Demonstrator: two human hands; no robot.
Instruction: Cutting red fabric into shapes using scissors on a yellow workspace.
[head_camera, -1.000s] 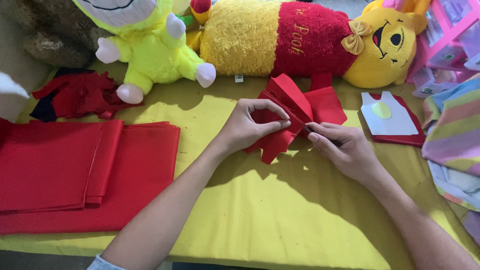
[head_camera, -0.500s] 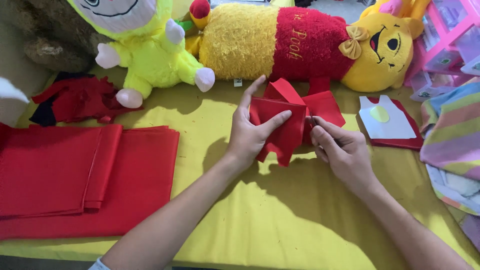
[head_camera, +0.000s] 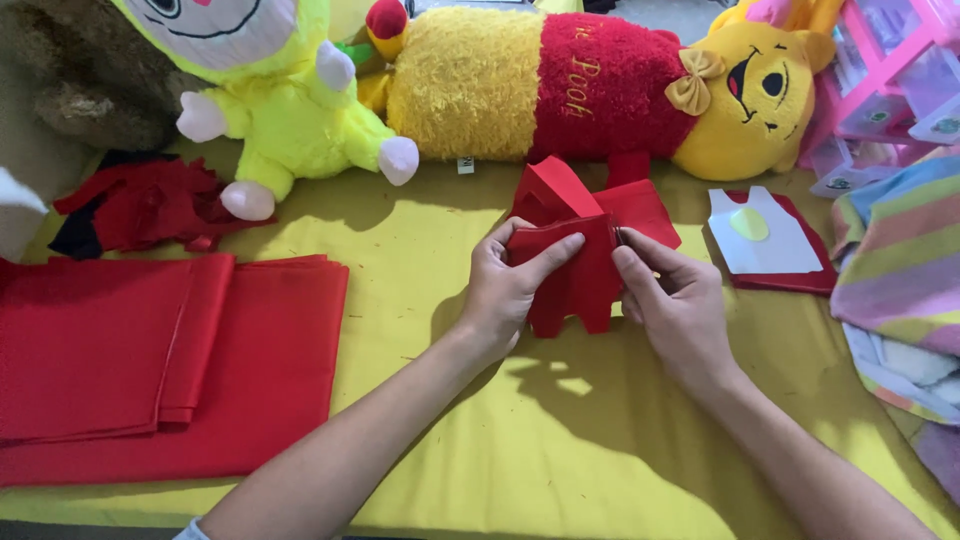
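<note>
A folded piece of red fabric is held up over the yellow table cover at the centre. My left hand grips its left side, thumb laid across the front. My right hand pinches its right edge where a small metal point, perhaps a needle, shows between the fingertips. More of the red piece spreads behind the hands on the cover.
A stack of folded red cloth lies at the left. Red scraps sit behind it. Plush toys line the back edge. A red-and-white pattern piece and striped fabric lie at the right, below a pink plastic organiser.
Both hands have gathered the red piece tighter and lifted it. My left thumb has moved across its front, and my right hand has closed on its right edge.
</note>
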